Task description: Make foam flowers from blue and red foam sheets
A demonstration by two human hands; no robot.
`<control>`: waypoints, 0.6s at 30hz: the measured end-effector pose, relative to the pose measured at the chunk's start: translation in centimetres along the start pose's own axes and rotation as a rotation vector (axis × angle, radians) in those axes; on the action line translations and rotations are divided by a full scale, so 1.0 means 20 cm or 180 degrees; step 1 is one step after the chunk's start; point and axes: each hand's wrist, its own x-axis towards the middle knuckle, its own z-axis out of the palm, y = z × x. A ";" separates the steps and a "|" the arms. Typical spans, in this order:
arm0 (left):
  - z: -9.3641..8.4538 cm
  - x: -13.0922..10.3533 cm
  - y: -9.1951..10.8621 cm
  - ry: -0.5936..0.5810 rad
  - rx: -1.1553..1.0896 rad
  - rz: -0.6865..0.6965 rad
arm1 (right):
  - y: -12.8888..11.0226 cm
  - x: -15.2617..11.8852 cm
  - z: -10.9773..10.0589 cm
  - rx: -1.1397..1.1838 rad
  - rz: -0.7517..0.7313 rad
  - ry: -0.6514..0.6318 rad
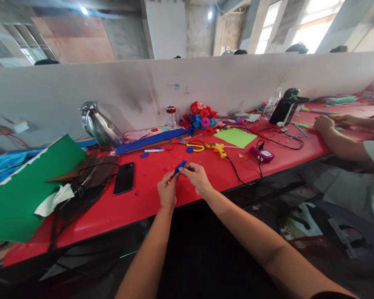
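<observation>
Above the front part of the red table, my left hand (168, 187) and my right hand (195, 177) come together on a small piece of blue crepe paper (180, 166). Both hands pinch it between thumb and fingers, so part of it is covered. Just beyond lie yellow-handled scissors (195, 148) and a yellow glue gun (218, 150) with a black cord. A strip of blue paper (151, 141) lies behind to the left, near a white stick (154, 150) and small blue scraps.
A phone (124, 178), a metal jug (101, 124) and a green board (34, 191) are on the left. Paper flowers (201, 117) stand by the partition. Right of centre are a green sheet (235, 138) and a magenta device (262, 154). A co-worker's hands (326, 124) work far right.
</observation>
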 end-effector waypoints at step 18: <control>-0.01 0.00 0.01 -0.0090 -0.0001 -0.0139 | -0.11 0.02 -0.07 0.0543 0.0878 -0.0291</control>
